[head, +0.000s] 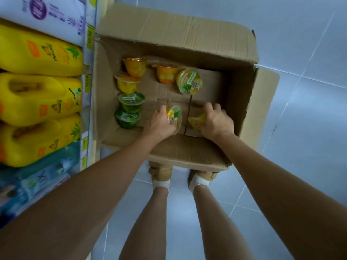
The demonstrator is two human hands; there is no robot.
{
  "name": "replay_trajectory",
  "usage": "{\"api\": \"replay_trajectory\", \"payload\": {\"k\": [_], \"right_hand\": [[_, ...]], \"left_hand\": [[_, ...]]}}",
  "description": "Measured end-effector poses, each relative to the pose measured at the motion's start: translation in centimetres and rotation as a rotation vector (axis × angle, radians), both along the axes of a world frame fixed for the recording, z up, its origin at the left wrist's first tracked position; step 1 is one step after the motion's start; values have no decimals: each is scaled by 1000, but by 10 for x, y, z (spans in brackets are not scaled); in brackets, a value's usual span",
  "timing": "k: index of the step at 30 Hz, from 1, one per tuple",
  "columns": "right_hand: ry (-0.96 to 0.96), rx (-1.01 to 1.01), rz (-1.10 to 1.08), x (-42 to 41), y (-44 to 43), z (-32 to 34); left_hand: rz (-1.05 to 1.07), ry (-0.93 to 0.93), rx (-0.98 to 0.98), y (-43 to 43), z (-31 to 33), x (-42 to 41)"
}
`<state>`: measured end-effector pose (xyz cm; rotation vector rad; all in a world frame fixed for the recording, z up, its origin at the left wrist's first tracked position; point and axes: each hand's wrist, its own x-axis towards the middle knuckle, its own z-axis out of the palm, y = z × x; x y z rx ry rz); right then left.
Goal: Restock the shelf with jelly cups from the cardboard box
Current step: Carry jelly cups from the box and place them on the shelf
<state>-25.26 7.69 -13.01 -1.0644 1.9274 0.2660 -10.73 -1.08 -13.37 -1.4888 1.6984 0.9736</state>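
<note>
Down inside the cardboard box (174, 34) at mid-frame, the left hand (159, 123) curls round a pineapple-label jelly cup (175, 115) while the right hand (216, 119) grips a yellow jelly cup (196, 122) just beside it.

The cardboard box (169, 34) is plain tan. Its orange jelly cups (135, 67) lie with a bright yellow cup (127, 85) and green cups (131, 103) with green-and-white lids. The printed cup (175, 115) in the left hand (159, 123) shows a yellow lid with a green pineapple. The dull yellow cup (196, 121) in the right hand (216, 121) looks mottled. The shelf jugs (37, 51) are vivid yellow with orange patches, the floor tiles (300, 128) pale blue-grey, the socks (200, 182) white.
</note>
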Motion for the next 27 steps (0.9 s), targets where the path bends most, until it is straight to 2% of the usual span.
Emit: {"api": "replay_trajectory", "payload": {"k": [4,11,19,23,27], "right_hand": [[-44,-43,-96,-3,10,58],[-67,-58,-308,-12,23,187],[-120,-177,-899,-6,60,363],[-173,-314,-1245,9,97,445],[-286,-536,-1657,34,140,514]], "left_hand": [[24,78,-2,2,59,-1],[-110,188,-15,-6,193,-12],[-39,397,3,-12,370,-25],[42,480,22,4,448,-30],[182,572,176,33,507,-28]]}}
